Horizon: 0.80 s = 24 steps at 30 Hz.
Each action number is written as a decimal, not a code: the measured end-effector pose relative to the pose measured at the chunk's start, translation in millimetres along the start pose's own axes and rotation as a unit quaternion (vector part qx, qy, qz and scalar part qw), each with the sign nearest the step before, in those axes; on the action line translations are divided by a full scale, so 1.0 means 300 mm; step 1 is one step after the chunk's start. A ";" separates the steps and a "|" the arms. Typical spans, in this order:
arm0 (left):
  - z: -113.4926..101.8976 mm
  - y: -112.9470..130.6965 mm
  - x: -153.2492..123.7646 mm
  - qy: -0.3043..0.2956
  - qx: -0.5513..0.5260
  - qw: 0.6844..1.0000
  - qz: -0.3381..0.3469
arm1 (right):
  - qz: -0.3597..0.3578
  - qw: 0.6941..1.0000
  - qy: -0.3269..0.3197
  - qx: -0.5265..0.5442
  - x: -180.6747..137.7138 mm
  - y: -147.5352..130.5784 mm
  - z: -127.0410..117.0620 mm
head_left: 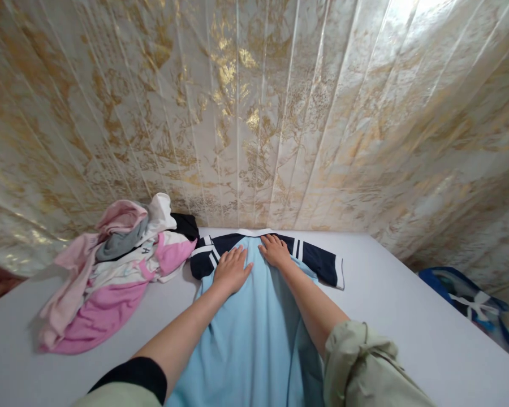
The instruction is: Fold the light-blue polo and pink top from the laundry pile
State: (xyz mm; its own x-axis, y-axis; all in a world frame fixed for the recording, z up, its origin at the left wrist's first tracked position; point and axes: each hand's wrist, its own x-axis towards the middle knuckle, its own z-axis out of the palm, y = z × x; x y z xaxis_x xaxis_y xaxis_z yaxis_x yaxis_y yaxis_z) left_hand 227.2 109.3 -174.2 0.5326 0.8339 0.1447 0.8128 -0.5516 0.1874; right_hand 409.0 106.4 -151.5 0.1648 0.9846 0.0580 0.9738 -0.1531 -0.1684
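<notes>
A light blue shirt (254, 316) with navy sleeves and white stripes lies spread on the white table, its collar toward the wall. My left hand (233, 270) rests flat on the upper left of its chest, fingers stretched out. Close to the collar, my right hand (275, 251) lies flat on the upper right, fingers extended. Neither hand grips the cloth. The right sleeve (320, 263) reaches out sideways across the table, while the left sleeve (201, 263) looks bunched or folded. Loose folds run down the body of the shirt, and its lower end is out of frame.
To the left, a heap of clothes (110, 305) in pink, white, grey and black lies on the white table (385, 316). Patterned gold and white sheeting (254, 113) hangs behind. A clear bag with blue edging (470, 299) stands beyond the right edge.
</notes>
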 end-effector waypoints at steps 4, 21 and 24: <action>0.006 -0.006 0.027 -0.002 -0.005 1.000 0.012 | 0.017 0.997 0.068 -0.021 -0.077 -0.029 -0.003; -0.081 -0.005 -0.083 -0.006 -0.044 0.997 0.060 | 0.000 0.999 0.037 -0.026 -0.378 0.090 0.008; -0.134 -0.049 -0.175 0.063 -0.080 0.994 0.042 | -0.008 0.998 0.046 -0.030 -0.377 0.090 0.020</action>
State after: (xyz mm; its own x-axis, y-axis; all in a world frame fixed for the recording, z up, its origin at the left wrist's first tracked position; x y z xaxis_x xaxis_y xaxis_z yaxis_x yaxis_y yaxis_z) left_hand 177.9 73.0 -145.5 0.5560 0.7811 0.2843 0.7129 -0.6240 0.3200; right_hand 415.7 -8.6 -168.6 0.1594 0.9757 0.1506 0.9837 -0.1441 -0.1077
